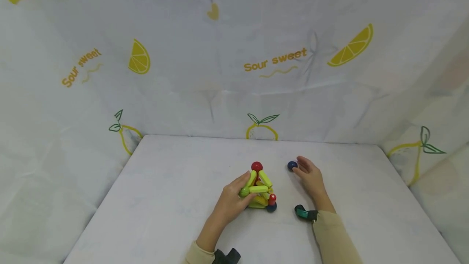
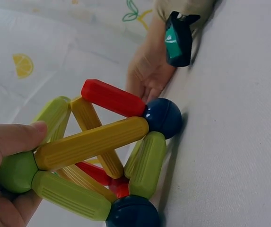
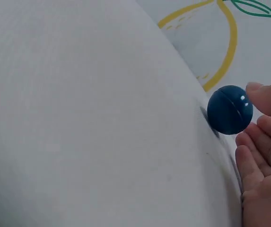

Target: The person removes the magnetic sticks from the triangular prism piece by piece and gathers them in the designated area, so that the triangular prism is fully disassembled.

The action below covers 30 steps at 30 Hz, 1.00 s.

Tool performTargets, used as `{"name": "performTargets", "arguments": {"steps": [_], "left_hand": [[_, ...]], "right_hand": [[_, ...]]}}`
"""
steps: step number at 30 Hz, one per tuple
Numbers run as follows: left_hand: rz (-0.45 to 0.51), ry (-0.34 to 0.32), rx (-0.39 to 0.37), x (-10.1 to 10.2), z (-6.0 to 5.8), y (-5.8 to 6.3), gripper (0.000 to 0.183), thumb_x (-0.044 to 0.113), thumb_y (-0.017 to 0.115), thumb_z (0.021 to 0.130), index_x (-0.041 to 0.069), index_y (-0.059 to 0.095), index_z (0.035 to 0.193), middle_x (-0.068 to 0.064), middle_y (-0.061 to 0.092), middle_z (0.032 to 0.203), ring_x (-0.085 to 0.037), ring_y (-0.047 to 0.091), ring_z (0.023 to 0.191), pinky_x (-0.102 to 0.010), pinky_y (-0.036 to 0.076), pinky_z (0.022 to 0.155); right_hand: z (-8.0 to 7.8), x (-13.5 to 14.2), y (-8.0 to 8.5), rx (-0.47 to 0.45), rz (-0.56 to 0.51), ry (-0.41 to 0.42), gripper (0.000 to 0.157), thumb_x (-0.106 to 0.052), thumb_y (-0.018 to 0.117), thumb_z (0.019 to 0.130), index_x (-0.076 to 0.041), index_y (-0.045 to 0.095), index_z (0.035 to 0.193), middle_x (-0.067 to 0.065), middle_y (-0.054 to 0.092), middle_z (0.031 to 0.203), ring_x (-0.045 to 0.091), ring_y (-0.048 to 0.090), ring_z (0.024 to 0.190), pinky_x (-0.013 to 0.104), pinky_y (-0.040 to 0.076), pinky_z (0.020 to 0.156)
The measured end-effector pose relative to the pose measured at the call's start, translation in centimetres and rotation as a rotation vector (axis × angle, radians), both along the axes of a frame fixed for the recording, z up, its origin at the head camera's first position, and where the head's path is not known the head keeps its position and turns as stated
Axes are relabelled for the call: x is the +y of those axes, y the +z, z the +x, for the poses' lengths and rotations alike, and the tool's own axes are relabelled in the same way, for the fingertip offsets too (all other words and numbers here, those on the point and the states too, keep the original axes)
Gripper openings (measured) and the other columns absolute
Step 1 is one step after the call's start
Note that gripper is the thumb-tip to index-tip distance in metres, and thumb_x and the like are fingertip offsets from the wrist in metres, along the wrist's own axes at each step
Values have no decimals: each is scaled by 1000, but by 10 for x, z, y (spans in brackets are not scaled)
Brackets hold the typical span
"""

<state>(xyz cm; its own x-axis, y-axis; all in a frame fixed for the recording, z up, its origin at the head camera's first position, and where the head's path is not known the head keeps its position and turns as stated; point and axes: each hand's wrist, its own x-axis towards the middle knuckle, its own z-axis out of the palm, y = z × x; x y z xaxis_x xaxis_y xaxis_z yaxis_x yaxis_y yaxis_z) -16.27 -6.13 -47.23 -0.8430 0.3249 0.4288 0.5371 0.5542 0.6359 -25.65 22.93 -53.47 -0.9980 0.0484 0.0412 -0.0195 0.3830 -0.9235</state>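
My left hand holds a frame of magnetic rods and balls at its green ball, thumb and fingers on either side. Yellow, light green and red rods make up the frame. A red ball tops it in the head view, and dark blue balls sit at its lower corners. Farther right, my right hand is beside a loose dark blue ball on the table. Its thumb tip is at the ball's edge, with the other fingers loosely extended below; whether they touch it is unclear.
The white table carries both hands' work. A white cloth printed with lemons hangs behind it and along both sides. Each wrist wears a dark strapped device, such as the right one.
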Motion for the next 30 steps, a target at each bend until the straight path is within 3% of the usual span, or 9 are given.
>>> {"name": "performTargets", "arguments": {"steps": [5,8,12,17,24,30], "left_hand": [[0,-18,-6,3,2,-2,62,21,72,84,-2,48,136,-16,53,137,-26,52,126,-34,47,100],[-1,-20,-14,4,2,-2,61,22,71,85,-2,48,136,-16,53,137,-26,52,126,-34,47,100],[-7,-6,-20,4,2,1,62,22,72,84,-2,48,136,-15,53,137,-25,52,126,-33,46,100],[-19,22,-3,1,-1,4,62,23,73,83,0,50,135,-14,54,136,-24,52,126,-33,46,100],[-5,4,-34,-2,-2,2,62,23,73,83,0,49,136,-14,54,136,-25,52,126,-35,46,101],[14,-24,-68,-4,0,1,63,27,70,85,2,47,138,-13,52,138,-25,52,126,-36,46,101]], "right_hand": [[13,7,-2,48,-28,6,62,-26,63,92,0,37,142,20,42,145,33,42,133,5,37,97],[20,8,2,72,-11,25,61,-25,63,92,0,38,142,19,43,144,33,42,133,-1,34,94],[26,2,18,132,11,66,59,-20,64,91,0,39,141,19,44,143,34,42,133,1,33,97],[34,-14,50,229,14,135,55,-16,66,90,-2,44,138,19,48,139,33,45,129,3,36,97],[57,-39,80,301,-35,258,46,-8,65,89,-1,50,131,18,54,133,6,53,120,9,42,95],[75,-57,94,326,-18,422,38,-7,64,89,-1,55,126,20,60,123,23,60,113,22,52,91]]}}
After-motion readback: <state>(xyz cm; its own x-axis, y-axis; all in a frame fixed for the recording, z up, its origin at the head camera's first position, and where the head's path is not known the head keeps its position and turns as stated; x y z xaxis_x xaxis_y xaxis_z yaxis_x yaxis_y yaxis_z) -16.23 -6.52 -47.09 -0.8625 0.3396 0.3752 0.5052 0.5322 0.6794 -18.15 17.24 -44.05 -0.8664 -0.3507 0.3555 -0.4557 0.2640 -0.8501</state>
